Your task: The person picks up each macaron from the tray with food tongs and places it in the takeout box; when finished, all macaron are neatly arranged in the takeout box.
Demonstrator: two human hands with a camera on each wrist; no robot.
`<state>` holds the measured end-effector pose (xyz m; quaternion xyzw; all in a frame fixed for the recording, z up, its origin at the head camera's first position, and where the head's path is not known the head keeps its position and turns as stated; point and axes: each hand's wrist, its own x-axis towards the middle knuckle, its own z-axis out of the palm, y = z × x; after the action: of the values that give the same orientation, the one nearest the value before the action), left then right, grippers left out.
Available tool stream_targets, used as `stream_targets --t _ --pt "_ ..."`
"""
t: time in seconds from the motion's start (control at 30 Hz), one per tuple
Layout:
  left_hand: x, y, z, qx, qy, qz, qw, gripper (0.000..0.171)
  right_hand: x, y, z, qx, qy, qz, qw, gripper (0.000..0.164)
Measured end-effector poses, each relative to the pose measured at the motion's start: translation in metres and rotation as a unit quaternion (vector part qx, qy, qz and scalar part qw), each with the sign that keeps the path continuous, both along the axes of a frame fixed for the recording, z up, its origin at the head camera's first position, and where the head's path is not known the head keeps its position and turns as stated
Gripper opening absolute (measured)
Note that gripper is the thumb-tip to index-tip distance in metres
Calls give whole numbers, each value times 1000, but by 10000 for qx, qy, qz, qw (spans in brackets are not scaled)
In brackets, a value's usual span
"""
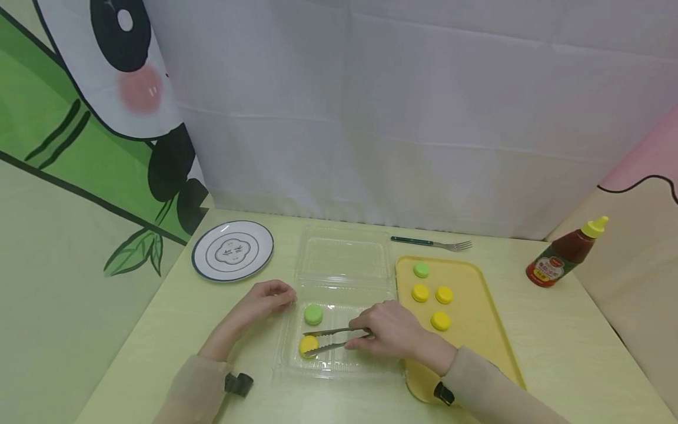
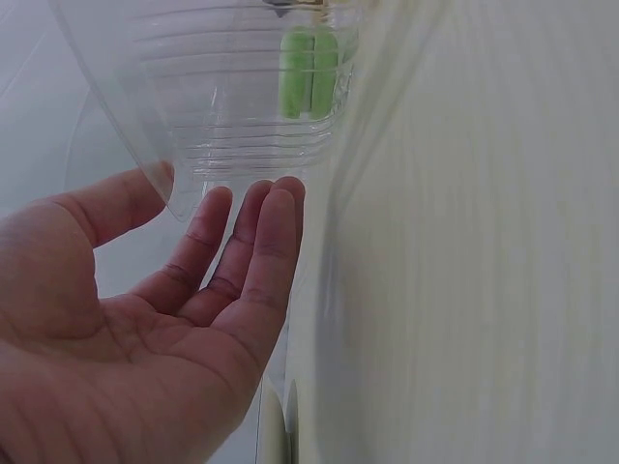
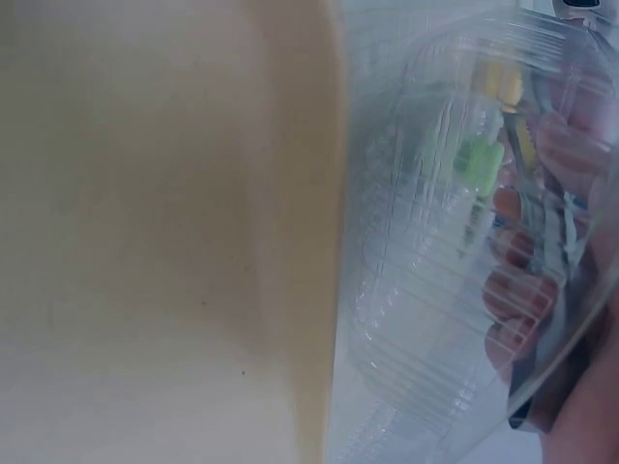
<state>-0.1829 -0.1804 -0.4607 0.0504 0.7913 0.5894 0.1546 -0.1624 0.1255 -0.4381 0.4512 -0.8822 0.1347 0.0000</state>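
Note:
My right hand (image 1: 389, 330) grips metal tongs (image 1: 333, 331) with serrated arms. Their tips stand either side of a yellow macaron (image 1: 309, 347) in the front left of a clear plastic clamshell box (image 1: 365, 372). Behind it in the box lies a green macaron (image 1: 313, 314). At the box's left edge is my left hand (image 1: 265, 299). In the left wrist view, its thumb and loosely bent fingers (image 2: 276, 232) sit right at the corner of the clear rim. The right wrist view shows the tongs (image 3: 553, 242) and right-hand fingers through the box wall.
Right of the box, a yellow tray (image 1: 471, 306) bears a green macaron (image 1: 421, 270) and three yellow ones. A fork (image 1: 431, 243) lies behind the tray, a sauce bottle (image 1: 564, 256) stands far right, and a white plate (image 1: 259, 259) lies back left. The box's lid (image 1: 346, 253) is folded back.

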Motion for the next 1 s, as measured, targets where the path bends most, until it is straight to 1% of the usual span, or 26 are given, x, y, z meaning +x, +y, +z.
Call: stream_targets --t 0.17,0.37,0.63,0.9,1.0 --pt "-1 0 -1 -15 -12 9 10000 28 1 0 1 -35 -136 -52 9999 28" --pt "-1 -1 -2 14 0 -24 10000 28 0 -1 0 -59 -278 -191 9994 38" --pt "-1 -1 -1 -131 -63 30 9999 30 1 0 1 -127 -425 -382 9983 46" --pt "-1 -1 -1 -172 -80 57 9998 29 1 3 9 -167 -525 -455 9974 53" --pt "-1 -1 -1 -230 -66 65 9997 29 1 6 12 -194 -442 -524 9975 55"
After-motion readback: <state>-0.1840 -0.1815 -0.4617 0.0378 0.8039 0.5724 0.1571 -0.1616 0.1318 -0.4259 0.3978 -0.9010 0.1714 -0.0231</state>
